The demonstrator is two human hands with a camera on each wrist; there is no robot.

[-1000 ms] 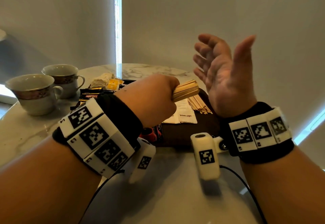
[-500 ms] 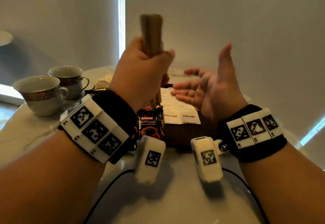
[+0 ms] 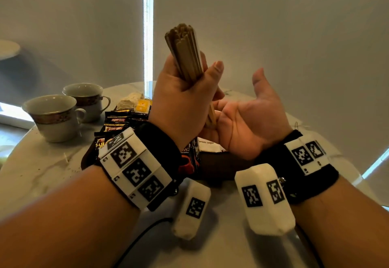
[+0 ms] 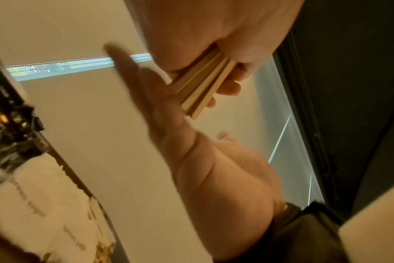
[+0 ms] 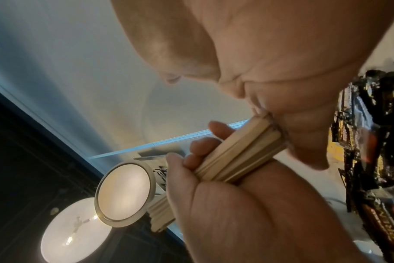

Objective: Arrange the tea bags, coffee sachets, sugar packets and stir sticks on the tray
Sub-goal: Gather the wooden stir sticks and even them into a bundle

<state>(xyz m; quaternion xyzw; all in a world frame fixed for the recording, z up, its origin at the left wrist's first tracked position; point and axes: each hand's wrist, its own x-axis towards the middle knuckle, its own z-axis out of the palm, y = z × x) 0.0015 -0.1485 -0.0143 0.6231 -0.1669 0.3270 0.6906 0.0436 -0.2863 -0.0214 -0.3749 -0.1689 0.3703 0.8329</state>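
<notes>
My left hand point(image 3: 183, 99) grips a bundle of wooden stir sticks point(image 3: 185, 51) upright above the tray. The bundle's lower ends stand on the palm of my right hand point(image 3: 248, 120), which lies flat and palm up with straight fingers. From the left wrist, the sticks point(image 4: 202, 85) meet that palm point(image 4: 169, 115). The right wrist view shows the left hand point(image 5: 236, 213) wrapped round the sticks point(image 5: 236, 151). Black coffee sachets point(image 3: 117, 120), white brown-sugar packets point(image 3: 207, 142) and tea bags point(image 3: 130, 101) lie on the dark brown tray point(image 3: 219, 166), partly hidden by my arms.
Two patterned cups point(image 3: 54, 116) point(image 3: 86, 99) stand on the round marble table point(image 3: 42, 173) left of the tray. Pale blinds hang close behind the table. A cable point(image 3: 134, 244) trails across the near tabletop.
My left hand swung the stick bundle from level to upright and lifted it. My right hand came down from a raised pose and turned palm up under the sticks' lower ends.
</notes>
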